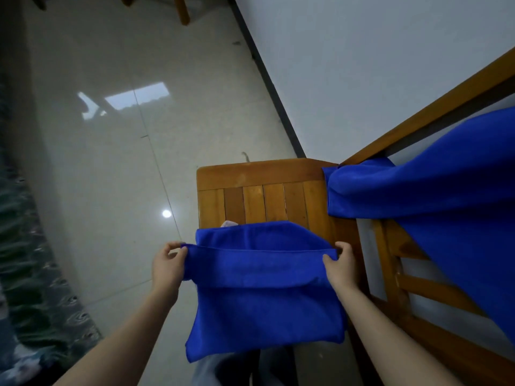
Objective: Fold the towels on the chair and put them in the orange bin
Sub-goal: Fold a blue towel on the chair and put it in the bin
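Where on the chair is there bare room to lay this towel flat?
Free: the seat slats between the held towel and the seat's far rail. Crowded: the right, where the draped towel hangs off the chair back over the seat.

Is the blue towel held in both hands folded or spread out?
Partly folded: the blue towel shows overlapping layers, a doubled edge stretched between the left hand and right hand.

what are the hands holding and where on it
Left hand and right hand each pinch an end of the blue towel along its top fold.
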The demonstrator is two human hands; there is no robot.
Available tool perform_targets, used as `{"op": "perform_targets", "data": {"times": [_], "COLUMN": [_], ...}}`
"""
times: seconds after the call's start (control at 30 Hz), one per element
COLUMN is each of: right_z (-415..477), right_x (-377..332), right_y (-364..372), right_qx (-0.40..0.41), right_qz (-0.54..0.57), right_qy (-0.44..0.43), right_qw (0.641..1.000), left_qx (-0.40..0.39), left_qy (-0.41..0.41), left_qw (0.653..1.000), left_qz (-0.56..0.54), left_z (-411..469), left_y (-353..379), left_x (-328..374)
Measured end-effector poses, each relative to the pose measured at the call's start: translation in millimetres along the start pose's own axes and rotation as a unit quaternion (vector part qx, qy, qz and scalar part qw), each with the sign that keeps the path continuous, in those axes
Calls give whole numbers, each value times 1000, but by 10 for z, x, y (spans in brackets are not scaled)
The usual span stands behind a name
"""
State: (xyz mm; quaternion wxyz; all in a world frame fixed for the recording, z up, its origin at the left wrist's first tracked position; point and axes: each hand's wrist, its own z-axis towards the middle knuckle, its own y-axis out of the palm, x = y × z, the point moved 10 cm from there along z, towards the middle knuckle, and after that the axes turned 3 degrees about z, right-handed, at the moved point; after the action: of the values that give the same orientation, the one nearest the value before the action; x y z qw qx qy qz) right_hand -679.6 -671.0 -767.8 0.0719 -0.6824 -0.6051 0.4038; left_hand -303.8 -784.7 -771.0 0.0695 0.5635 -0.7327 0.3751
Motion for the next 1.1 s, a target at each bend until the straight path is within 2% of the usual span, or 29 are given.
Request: {"op": "perform_targets", "data": {"times": [0.03, 0.1, 0.2, 0.27, 0.37, 0.43, 0.53, 0.6, 0.67, 0.7, 0.73, 0.8, 0.9, 1.0, 1.1], "right_z": [42, 106, 183, 199, 259, 221, -60, -238, -196, -120, -49, 80, 181, 275, 316], "right_x": [-29, -140, -295, -356, -330, -360, -620, -669, -554, -442, -361, -332, -483, -746, -998], "right_y": [-46, -81, 94, 241, 335, 380, 453, 505, 554, 556, 536, 490, 401, 133, -18], "right_qx": [24, 45, -22, -66, -84, -81, -45, -47, -110, -137, -151, -151, -152, -74, -5], "right_qz": [-52, -147, -225, -260, -242, -302, -385, -398, -362, -336, -306, -238, -146, -60, -68], "right_qy": [-9, -44, -108, -136, -106, -130, -298, -366, -310, -253, -201, -151, -134, -151, -194], "right_qw": [998, 987, 968, 954, 961, 941, 872, 840, 872, 897, 918, 947, 968, 984, 979], "left_qx": [-11, -3, 40, 12, -44, -52, -19, -15, -21, -24, -28, -32, -36, -49, -3], "left_qy": [12, 57, 143, 207, 270, 272, 261, 251, 243, 239, 237, 235, 211, 222, 256], "left_qw": [999, 982, 910, 860, 796, 780, 767, 747, 742, 745, 747, 749, 791, 815, 846], "left_qz": [35, 180, 388, 466, 540, 560, 586, 616, 624, 622, 621, 618, 573, 533, 467], "left_z": [39, 67, -44, -124, -144, -110, -43, -2, 28, 41, 49, 77, 156, 183, 168], "left_y": [59, 125, 236, 446, 744, 808, 735, 676, 634, 609, 588, 531, 359, 294, 248], "left_x": [-2, 59, 286, 411, 455, 464, 488, 452, 415, 397, 396, 413, 458, 592, 868]}}
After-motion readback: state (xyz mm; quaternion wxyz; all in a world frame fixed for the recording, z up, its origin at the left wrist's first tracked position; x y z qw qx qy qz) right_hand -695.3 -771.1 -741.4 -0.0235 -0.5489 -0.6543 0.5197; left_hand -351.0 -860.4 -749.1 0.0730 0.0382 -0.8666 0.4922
